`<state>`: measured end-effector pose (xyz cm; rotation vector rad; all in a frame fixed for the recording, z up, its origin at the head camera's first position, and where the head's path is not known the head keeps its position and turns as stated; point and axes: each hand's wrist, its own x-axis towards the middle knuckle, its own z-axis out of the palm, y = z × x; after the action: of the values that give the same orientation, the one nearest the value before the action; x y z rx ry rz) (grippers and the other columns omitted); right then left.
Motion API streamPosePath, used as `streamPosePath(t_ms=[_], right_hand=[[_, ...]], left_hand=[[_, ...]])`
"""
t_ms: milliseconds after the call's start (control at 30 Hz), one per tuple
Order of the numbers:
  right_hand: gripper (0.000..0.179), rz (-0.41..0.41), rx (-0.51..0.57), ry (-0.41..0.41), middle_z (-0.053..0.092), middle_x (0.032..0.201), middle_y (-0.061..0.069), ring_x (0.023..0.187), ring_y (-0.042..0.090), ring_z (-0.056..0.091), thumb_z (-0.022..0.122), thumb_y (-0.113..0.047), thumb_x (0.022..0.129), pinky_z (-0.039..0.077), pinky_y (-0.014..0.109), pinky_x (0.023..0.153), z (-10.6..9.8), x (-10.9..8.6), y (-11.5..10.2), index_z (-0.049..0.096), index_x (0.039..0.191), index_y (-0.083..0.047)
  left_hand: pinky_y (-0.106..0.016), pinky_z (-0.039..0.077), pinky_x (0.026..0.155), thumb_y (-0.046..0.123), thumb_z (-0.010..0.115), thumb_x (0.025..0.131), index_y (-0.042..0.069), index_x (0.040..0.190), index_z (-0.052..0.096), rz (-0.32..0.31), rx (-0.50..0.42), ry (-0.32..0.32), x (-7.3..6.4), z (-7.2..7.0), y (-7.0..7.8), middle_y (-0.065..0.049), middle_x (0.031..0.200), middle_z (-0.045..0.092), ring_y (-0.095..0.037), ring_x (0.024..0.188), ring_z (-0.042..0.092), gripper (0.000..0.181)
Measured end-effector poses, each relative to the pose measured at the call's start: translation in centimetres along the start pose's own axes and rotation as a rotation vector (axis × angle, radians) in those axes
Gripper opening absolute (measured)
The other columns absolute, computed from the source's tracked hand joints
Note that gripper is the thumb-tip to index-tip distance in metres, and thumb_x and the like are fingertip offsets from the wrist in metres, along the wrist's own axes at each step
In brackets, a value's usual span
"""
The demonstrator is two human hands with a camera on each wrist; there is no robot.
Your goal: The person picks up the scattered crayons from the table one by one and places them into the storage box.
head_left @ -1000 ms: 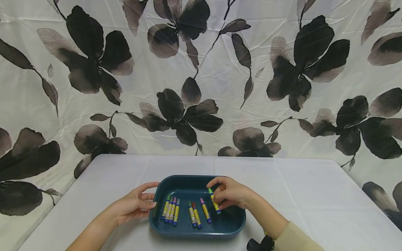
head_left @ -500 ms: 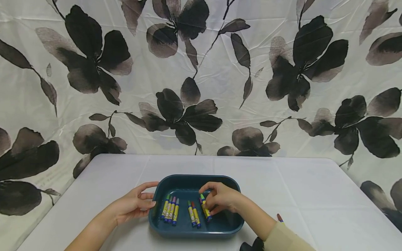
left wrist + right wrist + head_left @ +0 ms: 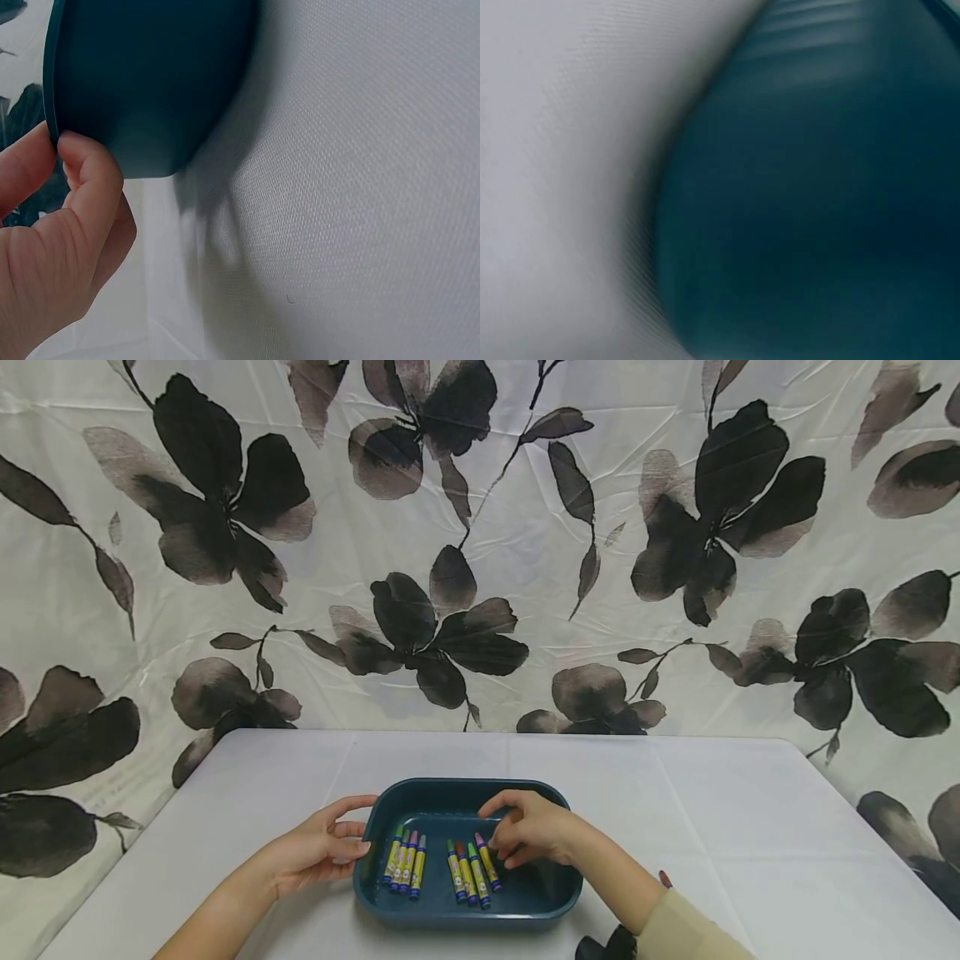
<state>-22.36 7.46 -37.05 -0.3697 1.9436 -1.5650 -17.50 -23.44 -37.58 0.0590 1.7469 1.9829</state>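
Note:
My left hand [image 3: 318,852] pinches the rim of a dark teal tray [image 3: 465,920] at its left end. The left wrist view shows thumb and finger on either side of the tray's rim [image 3: 51,90]. Inside the tray lie two groups of yellow-wrapped crayons, one at left and one near the middle. The middle group holds a dark green crayon [image 3: 457,875], a red one [image 3: 467,872], a bright green one [image 3: 479,878] and a pinkish-purple one [image 3: 488,862]. My right hand [image 3: 536,831] hovers over the tray's right part, loosely bent fingertips right beside the purple crayon.
The tray stands on a white-covered table [image 3: 675,810], with a floral cloth [image 3: 420,527] hanging behind. A reddish crayon tip [image 3: 665,878] shows past my right sleeve [image 3: 690,931]. Below the forearm sits a black object [image 3: 606,946], cut off by the frame. The right wrist view shows mostly tray wall [image 3: 802,195].
My right hand has moved left with the bright green crayon and let go of it between the red and purple ones. The left hand stays on the rim.

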Motion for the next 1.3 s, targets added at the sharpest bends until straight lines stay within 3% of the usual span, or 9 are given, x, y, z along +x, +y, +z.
streamPosePath(t_ms=[267,633,967,1300], right_hand=[[0.048,-0.051,0.024,-0.011,0.061,0.079,0.007,0.067,0.017,0.057,0.061,0.002,0.079,0.054,0.031,0.063,-2.0,-0.8,-1.0,0.047,0.124,0.006],[0.049,-0.062,0.033,0.006,0.062,0.08,0.006,0.069,0.017,0.058,0.06,0.0,0.08,0.054,0.032,0.066,-4.0,-2.3,-1.9,0.044,0.125,0.007],[0.05,-0.093,0.031,0.021,0.062,0.084,0.009,0.07,0.019,0.057,0.06,-0.003,0.08,0.053,0.033,0.069,-5.8,-3.9,-2.0,0.043,0.126,0.007],[0.041,-0.12,0.072,0.037,0.065,0.083,0.003,0.075,0.017,0.058,0.06,-0.004,0.085,0.053,0.032,0.073,-7.8,-5.4,-1.1,0.047,0.122,0.007]], left_hand=[[-0.024,0.049,0.067,-0.007,0.056,0.086,0.003,0.145,0.013,0.003,0.0,-0.005,0.0,0.0,0.0,-0.007,0.098,0.054,-0.013,0.079,0.057,0.074],[-0.024,0.049,0.067,-0.008,0.056,0.086,0.003,0.145,0.013,0.006,-0.003,-0.007,-0.1,0.0,0.0,-0.007,0.098,0.055,-0.013,0.079,0.057,0.074],[-0.023,0.049,0.066,-0.008,0.056,0.086,0.003,0.145,0.013,0.004,0.005,0.003,-0.1,0.1,0.0,-0.007,0.097,0.054,-0.013,0.077,0.057,0.074],[-0.024,0.05,0.068,-0.008,0.056,0.086,0.003,0.146,0.013,-0.003,-0.002,0.002,0.0,0.1,0.0,-0.007,0.098,0.054,-0.014,0.081,0.057,0.074]])
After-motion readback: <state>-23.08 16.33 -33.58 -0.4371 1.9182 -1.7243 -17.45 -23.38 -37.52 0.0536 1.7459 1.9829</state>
